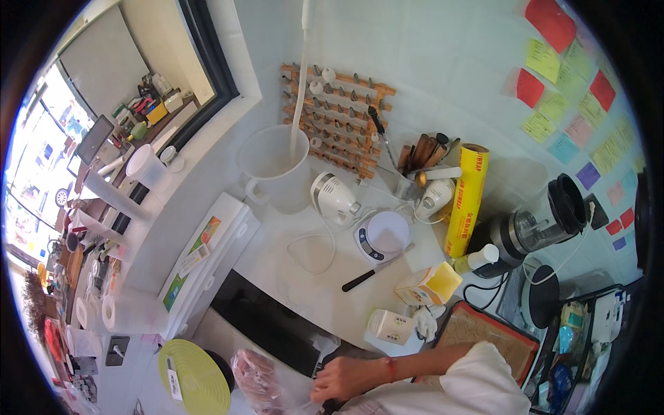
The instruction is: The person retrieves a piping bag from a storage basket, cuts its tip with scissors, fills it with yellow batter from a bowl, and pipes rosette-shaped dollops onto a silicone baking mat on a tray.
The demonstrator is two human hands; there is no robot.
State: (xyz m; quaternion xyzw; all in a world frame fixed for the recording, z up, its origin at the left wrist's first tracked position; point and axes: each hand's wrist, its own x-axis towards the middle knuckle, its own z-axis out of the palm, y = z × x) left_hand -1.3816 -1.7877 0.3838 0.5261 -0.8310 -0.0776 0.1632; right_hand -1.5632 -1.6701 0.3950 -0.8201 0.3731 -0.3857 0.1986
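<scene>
My right hand (340, 381), with a red band at the wrist, is low in the view with its fingers curled downward. Just below the fingers a small dark thing (330, 405) shows in part; whether they grip it or the plastic beside it I cannot tell. Left of this hand is a crinkled clear plastic bag (259, 381) with pinkish contents. My left hand is not in view. A black panel (264, 321) lies beyond the bag, at the worktop's near edge. On the white worktop are a black-handled spatula or knife (358, 280) and a digital kitchen scale (383, 236).
A yellow-green turntable (194, 376) stands at lower left. Cartons (391, 326), a red-edged baking mat (487, 337) and a blender (519, 233) are at right. Behind stand a large plastic jug (275, 166), hand mixers (334, 199), a film roll (468, 199) and a nozzle rack (337, 119).
</scene>
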